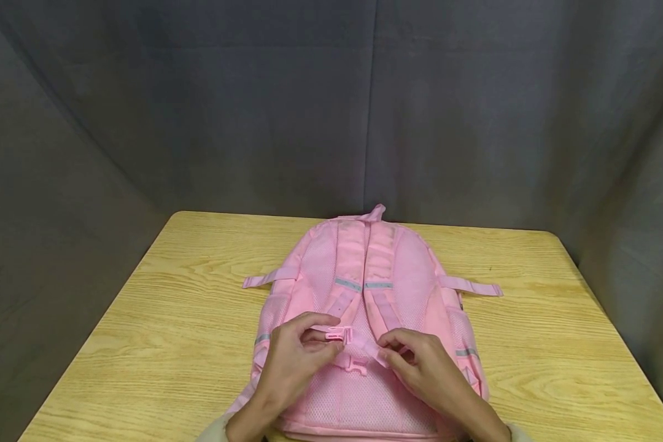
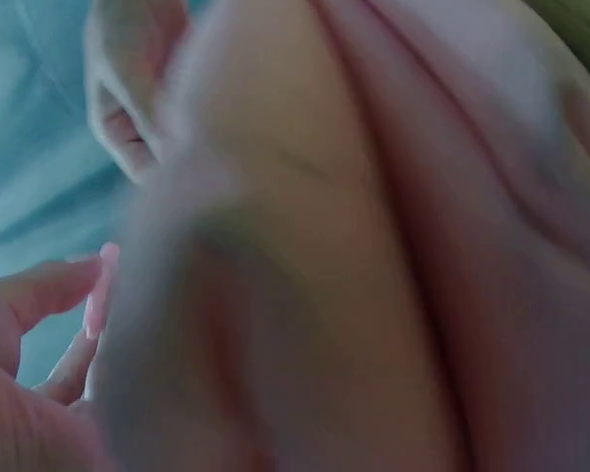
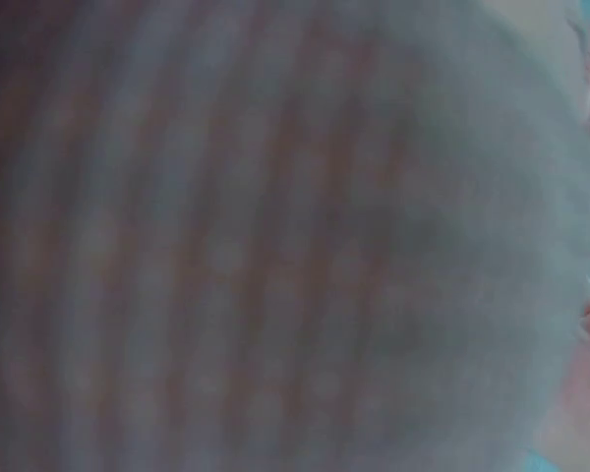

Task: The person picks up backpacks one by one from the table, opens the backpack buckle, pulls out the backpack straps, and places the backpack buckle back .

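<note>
A pink backpack (image 1: 364,399) lies on the table with its shoulder straps (image 1: 379,258) facing up. My left hand (image 1: 293,353) pinches a pink plastic buckle (image 1: 339,334) between thumb and fingers above the back panel. In the left wrist view, the edge of that buckle (image 2: 100,295) shows between the fingertips. From the buckle a pale pink webbing strap (image 1: 366,345) runs to my right hand (image 1: 420,362), which pinches it between thumb and forefinger. Just below, another pink buckle piece (image 1: 356,366) rests against the mesh. Blurred ribbed cloth (image 3: 275,236) hides most of the right wrist view.
The backpack sits on a wood-grain table (image 1: 171,344) with rounded far corners. Loose side straps stick out at the left (image 1: 267,278) and right (image 1: 472,286). Dark grey cloth (image 1: 254,123) hangs behind the table and along both sides.
</note>
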Demonstrator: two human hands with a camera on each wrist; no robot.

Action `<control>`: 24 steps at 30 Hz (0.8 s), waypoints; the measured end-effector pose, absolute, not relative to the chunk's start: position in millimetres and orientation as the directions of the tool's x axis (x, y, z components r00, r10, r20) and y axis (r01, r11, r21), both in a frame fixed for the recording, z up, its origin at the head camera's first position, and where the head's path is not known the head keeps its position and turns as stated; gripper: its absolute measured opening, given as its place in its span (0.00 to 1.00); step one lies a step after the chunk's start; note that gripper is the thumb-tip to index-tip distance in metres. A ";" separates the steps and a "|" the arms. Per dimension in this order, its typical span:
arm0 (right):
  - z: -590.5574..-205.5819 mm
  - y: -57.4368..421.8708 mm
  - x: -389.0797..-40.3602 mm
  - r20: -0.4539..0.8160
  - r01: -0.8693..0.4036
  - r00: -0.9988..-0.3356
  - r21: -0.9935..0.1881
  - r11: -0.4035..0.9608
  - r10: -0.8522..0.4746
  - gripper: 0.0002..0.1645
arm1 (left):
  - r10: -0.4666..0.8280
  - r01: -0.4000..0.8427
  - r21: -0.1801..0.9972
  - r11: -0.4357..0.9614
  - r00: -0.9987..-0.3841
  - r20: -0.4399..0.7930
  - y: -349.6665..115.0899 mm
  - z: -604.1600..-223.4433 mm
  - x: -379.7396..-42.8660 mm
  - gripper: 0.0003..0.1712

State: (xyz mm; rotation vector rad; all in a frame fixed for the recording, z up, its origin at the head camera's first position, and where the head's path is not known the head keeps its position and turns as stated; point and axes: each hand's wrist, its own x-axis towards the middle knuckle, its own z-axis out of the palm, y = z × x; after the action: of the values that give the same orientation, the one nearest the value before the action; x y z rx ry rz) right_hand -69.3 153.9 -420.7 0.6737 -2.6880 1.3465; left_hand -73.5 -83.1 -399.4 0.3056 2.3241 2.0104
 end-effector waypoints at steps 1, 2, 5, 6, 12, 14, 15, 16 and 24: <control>-420.7 153.7 -69.2 0.238 -0.405 -0.902 -0.752 0.520 -0.360 0.04 | 0.178 0.146 0.974 0.171 -0.977 0.116 -83.3 -401.5 -74.8 0.18; -420.9 153.4 -69.1 0.232 -0.404 -0.902 -0.754 0.518 -0.365 0.04 | 0.172 0.176 0.962 0.208 -0.975 0.141 -83.4 -403.3 -75.8 0.18; -420.7 153.0 -68.7 0.207 -0.395 -0.900 -0.762 0.514 -0.385 0.06 | 0.165 0.263 0.909 0.324 -0.962 0.219 -83.0 -408.6 -78.4 0.17; -420.6 153.0 -68.7 0.200 -0.394 -0.898 -0.762 0.514 -0.391 0.07 | 0.167 0.291 0.885 0.363 -0.955 0.245 -82.7 -410.3 -79.0 0.16; -420.7 153.1 -68.5 0.175 -0.390 -0.897 -0.746 0.540 -0.405 0.11 | 0.179 0.424 0.697 0.579 -0.899 0.399 -80.8 -418.9 -81.5 0.14; -421.5 152.9 -68.2 0.170 -0.391 -0.898 -0.734 0.556 -0.407 0.12 | 0.194 0.457 0.630 0.628 -0.876 0.442 -80.3 -421.3 -81.7 0.14; -421.8 152.8 -68.1 0.169 -0.392 -0.898 -0.728 0.563 -0.407 0.12 | 0.202 0.470 0.598 0.649 -0.865 0.460 -79.9 -422.3 -81.8 0.14; -422.4 152.8 -68.0 0.174 -0.400 -0.895 -0.720 0.567 -0.410 0.12 | 0.209 0.478 0.571 0.667 -0.856 0.472 -79.5 -423.3 -81.8 0.14; -424.7 151.7 -68.4 0.228 -0.452 -0.880 -0.674 0.585 -0.417 0.10 | 0.264 0.509 0.412 0.755 -0.812 0.520 -77.4 -429.7 -84.0 0.13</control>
State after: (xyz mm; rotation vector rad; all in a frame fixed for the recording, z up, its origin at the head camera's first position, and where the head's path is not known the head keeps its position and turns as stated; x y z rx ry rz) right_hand -68.4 151.7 -424.7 0.7565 -2.7561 1.1917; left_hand -84.0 -77.4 -429.7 0.7812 3.3481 1.0218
